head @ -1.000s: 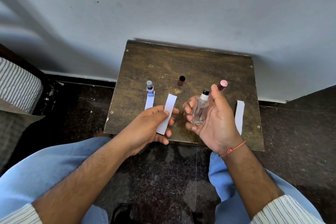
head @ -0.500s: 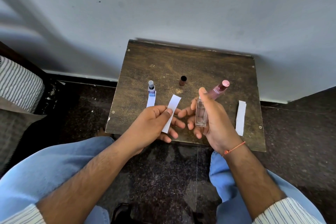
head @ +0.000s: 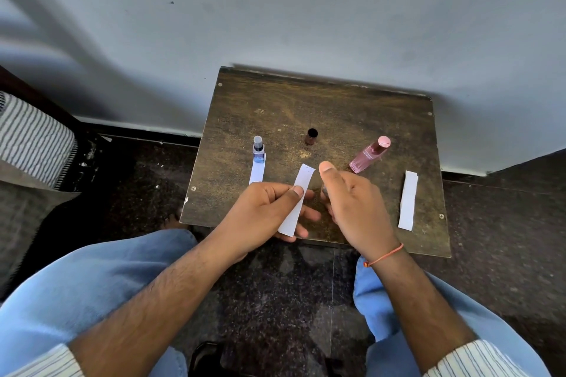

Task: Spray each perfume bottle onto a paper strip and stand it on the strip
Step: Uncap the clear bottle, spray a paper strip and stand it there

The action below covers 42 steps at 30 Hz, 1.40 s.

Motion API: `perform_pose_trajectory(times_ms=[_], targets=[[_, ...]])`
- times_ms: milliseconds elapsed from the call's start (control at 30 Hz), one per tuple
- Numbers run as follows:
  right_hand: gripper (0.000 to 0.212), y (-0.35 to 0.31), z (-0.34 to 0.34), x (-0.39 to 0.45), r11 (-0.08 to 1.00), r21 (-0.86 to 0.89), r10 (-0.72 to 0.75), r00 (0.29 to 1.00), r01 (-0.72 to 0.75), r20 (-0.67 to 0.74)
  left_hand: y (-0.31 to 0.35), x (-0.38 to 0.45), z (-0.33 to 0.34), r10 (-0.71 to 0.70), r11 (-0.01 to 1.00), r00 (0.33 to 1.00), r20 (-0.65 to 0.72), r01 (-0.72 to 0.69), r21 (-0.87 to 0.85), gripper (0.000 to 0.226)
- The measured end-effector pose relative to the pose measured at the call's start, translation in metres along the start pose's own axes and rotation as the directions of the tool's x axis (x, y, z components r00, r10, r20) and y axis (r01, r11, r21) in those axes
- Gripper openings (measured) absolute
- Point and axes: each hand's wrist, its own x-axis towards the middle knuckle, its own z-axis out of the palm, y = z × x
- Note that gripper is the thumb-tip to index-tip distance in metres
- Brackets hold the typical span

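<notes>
Left hand [head: 269, 208] pinches the paper strip [head: 296, 199], long axis toward twelve. Right hand [head: 352, 202], at its three o'clock, curls around something hidden; I cannot tell what.

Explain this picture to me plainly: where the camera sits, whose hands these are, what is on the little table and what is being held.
The camera sits on a person's head, looking down at their own hands and knees. No machine is involved. The left hand pinches a white paper strip. The right hand is curled around something, probably a small bottle, but the hand hides nearly all of it. On the wooden table a blue bottle stands on the far end of a strip. A pink bottle stands nearby, a dark cap stands behind, and a spare strip lies at the right.
</notes>
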Motion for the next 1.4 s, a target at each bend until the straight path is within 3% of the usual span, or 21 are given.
perform_pose_trajectory(times_ms=[567,1133,1267,1400], targets=[[0.067,0.0000,0.0056,-0.0018,0.999,0.000,-0.046,0.998,0.046,-0.032,-0.0021,-0.0003,-0.0017,0.036,0.999,0.998,0.051,-0.037,0.013,0.031],[0.046,-0.0005,0.0027,-0.0009,0.994,-0.061,-0.096,0.984,0.087,-0.152,-0.0002,-0.0008,-0.0005,0.046,0.999,0.998,0.043,-0.046,-0.009,0.030],[0.048,-0.0001,0.0025,-0.0013,0.994,-0.067,-0.096,0.985,0.087,-0.145,0.0000,-0.0010,-0.0008,0.043,0.999,0.998,0.043,-0.043,-0.006,0.031],[0.062,0.0028,0.0024,-0.0011,0.994,-0.088,-0.083,0.982,0.069,-0.169,0.0003,-0.0009,-0.0012,0.044,0.999,0.998,0.046,-0.045,0.012,0.033]])
